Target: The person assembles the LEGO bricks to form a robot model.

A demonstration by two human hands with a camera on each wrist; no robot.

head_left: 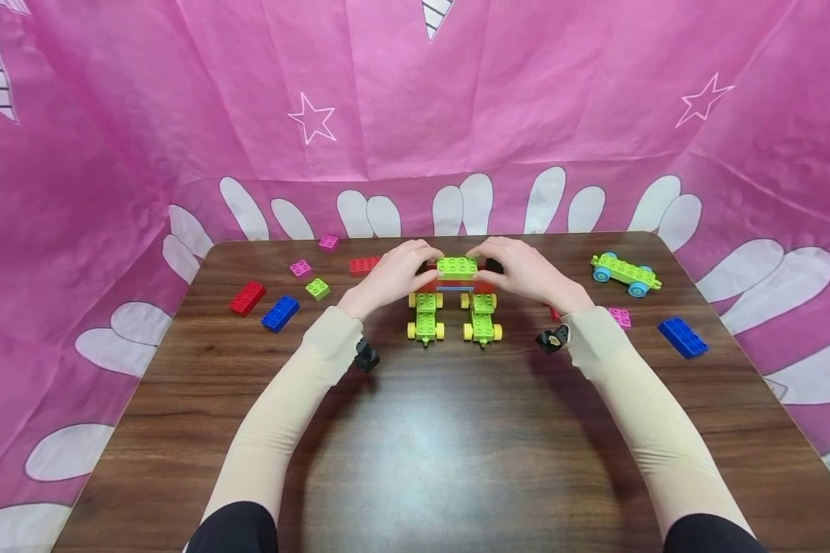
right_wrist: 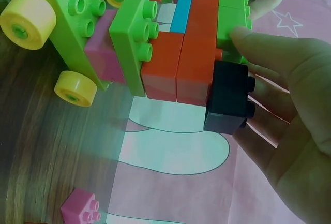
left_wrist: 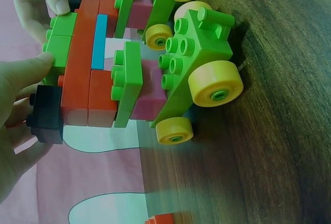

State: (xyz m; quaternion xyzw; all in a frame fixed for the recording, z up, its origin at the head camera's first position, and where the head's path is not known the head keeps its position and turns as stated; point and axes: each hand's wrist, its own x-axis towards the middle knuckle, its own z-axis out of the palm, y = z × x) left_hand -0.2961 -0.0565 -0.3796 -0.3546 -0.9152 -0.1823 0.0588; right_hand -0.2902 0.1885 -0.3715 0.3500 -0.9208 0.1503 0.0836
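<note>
A toy-brick structure stands on the table in front of me, with lime-green bricks on top. Beneath them run red bricks with a thin blue piece, and a black brick sits at the upper end. Two green wheeled bases with yellow wheels carry it through pink bricks. My left hand pinches the left end of the green top, thumb in front and fingers behind. On the other end, my right hand grips the same way. Its rear fingers are partly hidden by the black brick.
To the left lie a red brick, a blue brick, a small green brick and pink bricks. At right are a green base with blue wheels, a pink brick and a blue brick. Pink cloth hangs behind.
</note>
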